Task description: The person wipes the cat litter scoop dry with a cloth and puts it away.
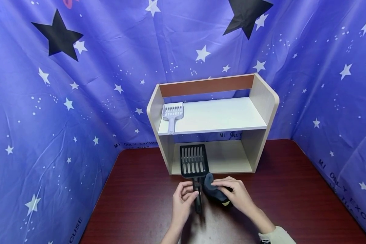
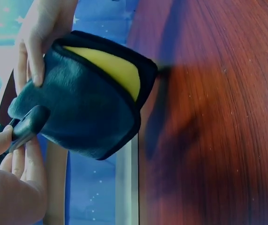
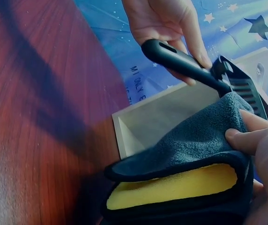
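My left hand (image 1: 182,200) grips the handle of a black slotted litter scoop (image 1: 194,161), whose head tilts up before the shelf. In the right wrist view the scoop's handle (image 3: 181,63) lies between the left thumb and fingers. My right hand (image 1: 236,193) pinches a folded dark grey cloth (image 1: 213,191) with a black edge and a yellow inner side. The cloth (image 2: 85,103) hangs close beside the handle in the left wrist view. Its upper end (image 3: 232,110) overlaps the scoop's neck in the right wrist view.
A two-tier wooden shelf (image 1: 259,135) stands at the back of the dark red table (image 1: 134,203). On its upper board, at the left, lies a pale lilac litter scoop (image 1: 173,113). Blue star-patterned curtains (image 1: 94,84) surround the table at the back and sides.
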The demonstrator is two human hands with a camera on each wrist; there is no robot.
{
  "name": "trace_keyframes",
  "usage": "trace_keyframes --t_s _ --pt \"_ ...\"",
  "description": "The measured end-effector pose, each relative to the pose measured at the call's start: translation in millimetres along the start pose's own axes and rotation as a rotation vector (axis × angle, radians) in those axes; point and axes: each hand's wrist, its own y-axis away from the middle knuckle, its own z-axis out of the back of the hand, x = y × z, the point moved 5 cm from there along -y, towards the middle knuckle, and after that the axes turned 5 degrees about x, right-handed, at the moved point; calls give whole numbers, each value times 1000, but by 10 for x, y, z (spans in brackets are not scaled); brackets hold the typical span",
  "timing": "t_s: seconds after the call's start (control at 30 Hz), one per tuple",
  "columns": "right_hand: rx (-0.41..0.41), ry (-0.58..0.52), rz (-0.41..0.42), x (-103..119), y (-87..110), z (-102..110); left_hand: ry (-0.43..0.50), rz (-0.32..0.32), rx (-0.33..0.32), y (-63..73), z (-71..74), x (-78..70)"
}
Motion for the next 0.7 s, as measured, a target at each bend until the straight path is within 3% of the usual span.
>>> trace_keyframes --t_s 0.13,0.4,0.7 --pt "-19 11 -33 -45 13 73 1 -5 -4 -2 47 -4" --pt "-7 52 -245 -186 47 210 19 40 33 28 62 -10" --pt "-65 89 -344 -249 3 327 34 66 71 57 17 -20"
